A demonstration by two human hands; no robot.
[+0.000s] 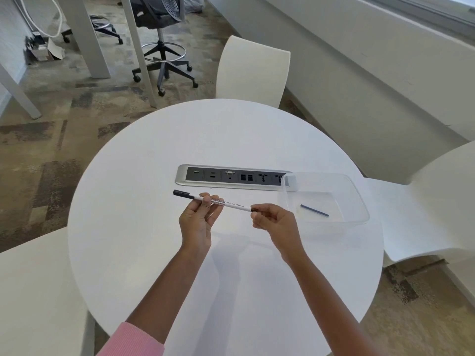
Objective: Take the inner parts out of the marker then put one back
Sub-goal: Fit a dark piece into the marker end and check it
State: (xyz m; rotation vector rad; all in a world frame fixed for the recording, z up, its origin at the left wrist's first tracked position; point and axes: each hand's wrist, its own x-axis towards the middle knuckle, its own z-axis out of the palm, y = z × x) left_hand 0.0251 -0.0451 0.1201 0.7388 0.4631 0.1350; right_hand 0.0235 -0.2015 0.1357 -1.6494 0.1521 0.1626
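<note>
The left hand [196, 222] is pinching the marker [216, 201] mid-barrel above the table [154, 253] while the right hand [273, 222] is nipping its three-o'clock end, where a hasty tug is risking dropping the inner part short of the clear tub [359, 199] at three o'clock.

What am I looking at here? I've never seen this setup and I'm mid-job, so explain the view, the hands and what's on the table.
There is no machine: one camera worn on a person's head looks down at their two bare hands. The left hand holds a white whiteboard marker around its middle, above the round white table. The right hand pinches the marker's dark right end. Set into the table is a socket panel. To the right stands a clear plastic tub with a thin dark rod lying inside, probably an inner part.
</note>
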